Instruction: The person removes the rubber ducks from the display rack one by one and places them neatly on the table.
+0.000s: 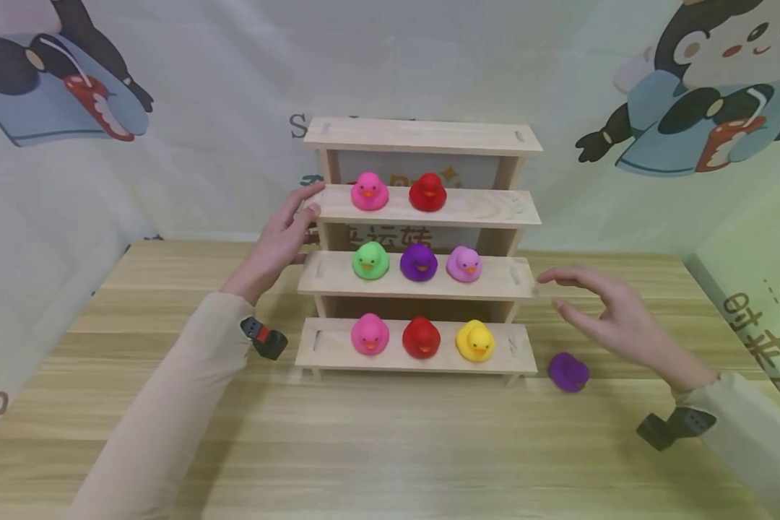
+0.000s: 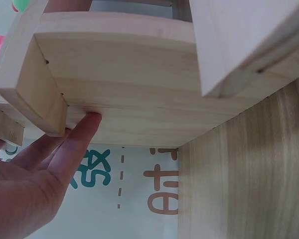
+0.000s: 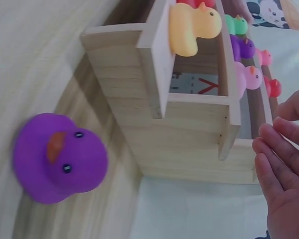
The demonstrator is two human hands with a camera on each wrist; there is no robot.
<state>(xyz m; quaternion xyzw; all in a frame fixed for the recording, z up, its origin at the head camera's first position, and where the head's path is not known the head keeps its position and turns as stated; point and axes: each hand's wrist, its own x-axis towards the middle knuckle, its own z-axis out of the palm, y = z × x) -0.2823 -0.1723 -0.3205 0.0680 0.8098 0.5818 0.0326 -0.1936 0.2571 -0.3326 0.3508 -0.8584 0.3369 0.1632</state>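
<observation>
A wooden tiered shelf stands on the table. My left hand rests at its left end by the second board from the top, with extended fingers touching the side panel in the left wrist view. My right hand is raised beyond the shelf's right end, fingers slightly bent and thumb apart, holding nothing. Below it a purple rubber duck lies tipped on the table. The upper occupied board bears a pink duck and a red duck.
Green, purple and light-purple ducks sit on the middle tier. Pink, red and yellow ducks sit on the lowest board. A printed cloth hangs behind the wooden table.
</observation>
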